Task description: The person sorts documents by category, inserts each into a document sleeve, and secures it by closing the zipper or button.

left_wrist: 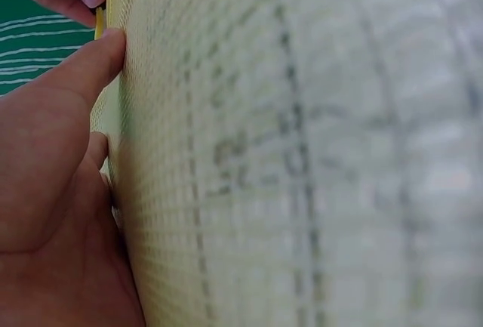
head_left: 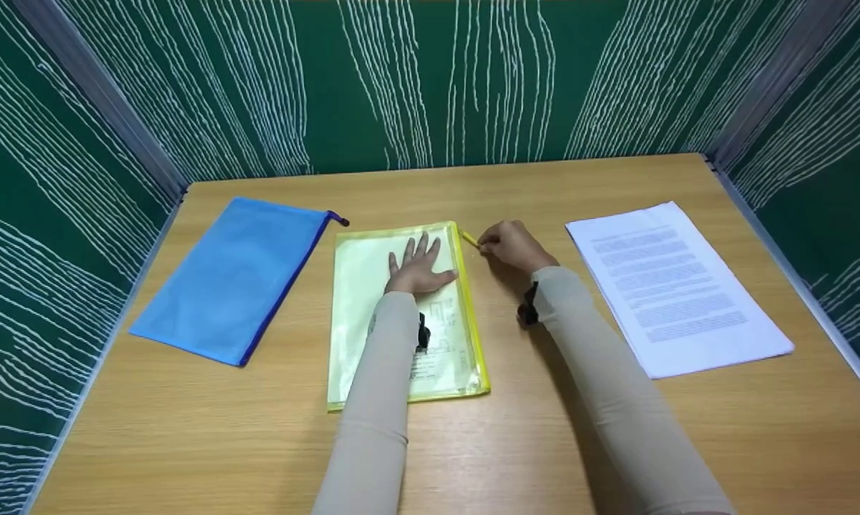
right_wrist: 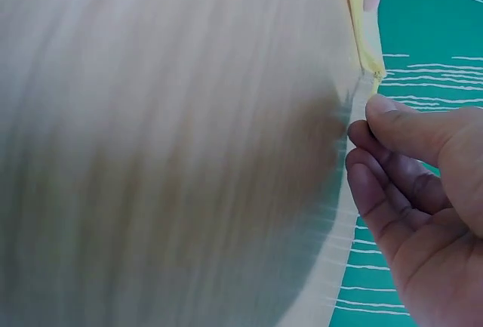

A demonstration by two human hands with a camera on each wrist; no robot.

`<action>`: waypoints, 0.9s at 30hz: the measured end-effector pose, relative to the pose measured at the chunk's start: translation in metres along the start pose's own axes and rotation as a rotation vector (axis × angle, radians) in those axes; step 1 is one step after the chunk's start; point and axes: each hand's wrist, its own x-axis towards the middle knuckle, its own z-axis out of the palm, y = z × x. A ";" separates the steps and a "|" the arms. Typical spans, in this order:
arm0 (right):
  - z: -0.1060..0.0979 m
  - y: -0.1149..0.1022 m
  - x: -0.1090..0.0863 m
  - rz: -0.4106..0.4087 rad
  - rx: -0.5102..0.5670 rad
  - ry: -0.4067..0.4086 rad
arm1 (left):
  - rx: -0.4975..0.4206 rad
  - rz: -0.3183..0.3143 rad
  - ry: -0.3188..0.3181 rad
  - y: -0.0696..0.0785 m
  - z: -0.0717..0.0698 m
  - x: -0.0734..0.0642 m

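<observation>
A yellow-edged, see-through zip folder [head_left: 351, 322] with printed paper inside lies in the middle of the table. My left hand [head_left: 417, 273] rests on its upper part, fingers spread and straight; in the left wrist view the thumb [left_wrist: 102, 59] lies by the yellow zip edge. Just off the folder's top right corner, my right hand [head_left: 514, 244] pinches the short yellow zip end [head_left: 467, 237] between thumb and fingertips. The right wrist view has this zip end [right_wrist: 375, 85] running into the fingertips. Whether the zip pull itself is in the pinch, I cannot tell.
A blue zip folder [head_left: 222, 279] with a dark zip edge lies slanted at the left. On the right is a stack of printed white sheets [head_left: 677, 286]. Green walls with white lines [head_left: 430, 86] border the wooden table [head_left: 208, 436] at the back and sides.
</observation>
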 end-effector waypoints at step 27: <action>-0.007 0.010 -0.015 0.037 0.086 -0.086 | -0.056 -0.088 0.099 0.004 0.007 0.008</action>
